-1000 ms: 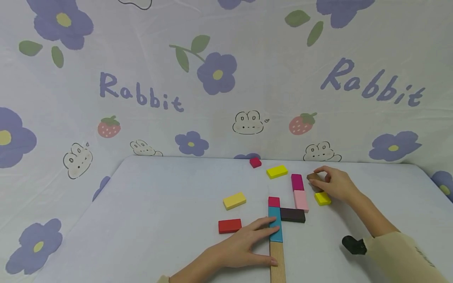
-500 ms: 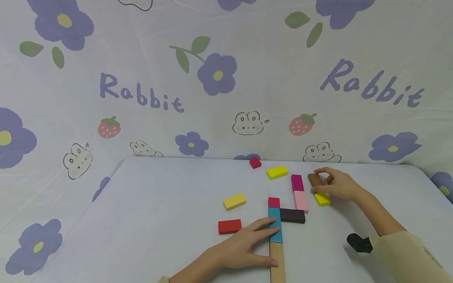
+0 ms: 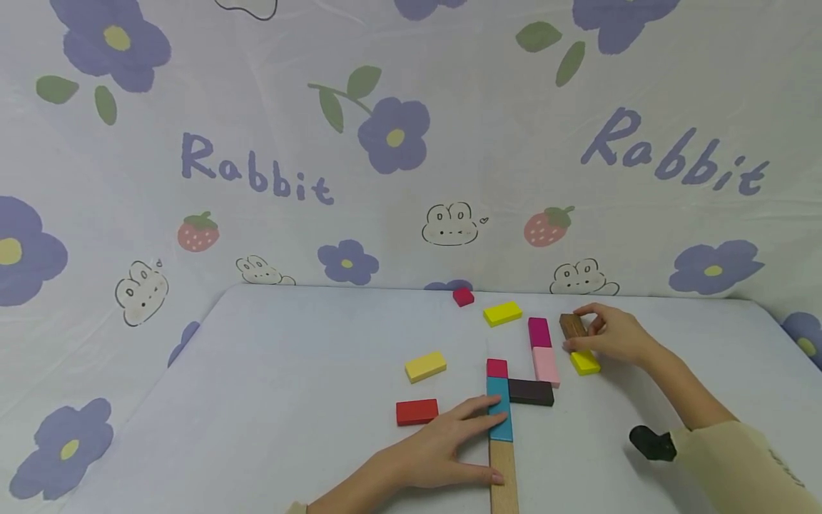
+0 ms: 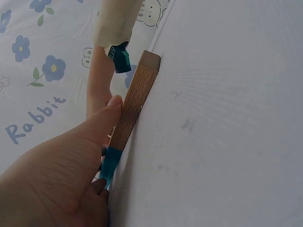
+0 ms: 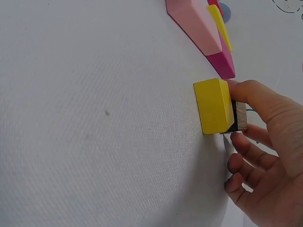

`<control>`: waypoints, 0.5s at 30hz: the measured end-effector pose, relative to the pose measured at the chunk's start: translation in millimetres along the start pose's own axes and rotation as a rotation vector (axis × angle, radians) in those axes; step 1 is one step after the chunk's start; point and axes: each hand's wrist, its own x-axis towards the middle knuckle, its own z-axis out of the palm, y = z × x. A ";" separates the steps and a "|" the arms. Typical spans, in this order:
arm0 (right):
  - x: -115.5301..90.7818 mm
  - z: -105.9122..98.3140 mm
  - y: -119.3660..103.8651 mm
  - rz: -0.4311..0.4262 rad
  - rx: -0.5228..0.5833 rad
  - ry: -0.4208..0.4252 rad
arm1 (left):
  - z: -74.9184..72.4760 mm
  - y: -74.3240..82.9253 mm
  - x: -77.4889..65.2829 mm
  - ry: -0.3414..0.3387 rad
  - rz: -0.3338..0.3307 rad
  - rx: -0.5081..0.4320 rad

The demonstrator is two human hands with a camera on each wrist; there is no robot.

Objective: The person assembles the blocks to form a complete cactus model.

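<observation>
In the head view, my right hand (image 3: pixel 616 335) pinches a brown wooden block (image 3: pixel 571 326) between thumb and fingers. The block's near end stands against or very close to a small yellow block (image 3: pixel 585 363), which the right wrist view shows nearest the camera. My left hand (image 3: pixel 437 442) rests with spread, mostly straight fingers on a blue block (image 3: pixel 499 427). Its thumb touches a long tan wooden block (image 3: pixel 504 464) in line with the blue one. A small red-pink block (image 3: pixel 497 368) caps the far end of that row. A dark block (image 3: pixel 531 392) joins its right side.
A pink block (image 3: pixel 546 365) and a magenta block (image 3: pixel 539 332) form a short row between the hands. Loose blocks lie about: yellow (image 3: pixel 503 313), pale yellow (image 3: pixel 426 366), red (image 3: pixel 417 412) and a small red one (image 3: pixel 463 297). A patterned cloth (image 3: pixel 270 143) hangs behind the table.
The brown block has turned into line with the small yellow block, and my right hand's thumb has come nearer to me. My right sleeve has shifted right. The left hand stays put.
</observation>
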 end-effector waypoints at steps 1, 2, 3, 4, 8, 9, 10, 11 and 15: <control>-0.1 -0.4 -0.7 0.000 -0.001 0.005 | 0.0 -0.1 0.1 -0.001 -0.001 -0.001; -0.3 -0.8 -1.3 -0.002 -0.003 0.010 | 0.1 -0.2 0.2 -0.001 -0.001 -0.001; -0.3 -1.3 -1.9 -0.003 -0.005 0.014 | -0.2 0.1 0.1 -0.002 -0.003 -0.002; -0.2 -1.7 -2.6 -0.004 -0.005 0.018 | -0.5 0.5 -0.2 -0.002 -0.003 -0.002; 0.5 -3.5 -5.0 -0.009 -0.013 0.031 | -0.9 0.8 -0.2 -0.004 -0.004 -0.005; 0.5 -4.0 -6.0 -0.008 -0.013 0.033 | -1.0 1.0 -0.1 -0.004 -0.005 -0.004; 0.7 -4.3 -6.8 -0.007 -0.016 0.035 | -1.0 1.2 -0.1 -0.004 -0.003 -0.001; 0.5 -4.7 -8.0 -0.007 -0.017 0.038 | -0.9 1.0 0.1 -0.003 -0.004 0.000; 0.2 -5.8 -12.4 -0.009 -0.022 0.046 | -0.7 0.7 1.0 -0.006 -0.008 0.002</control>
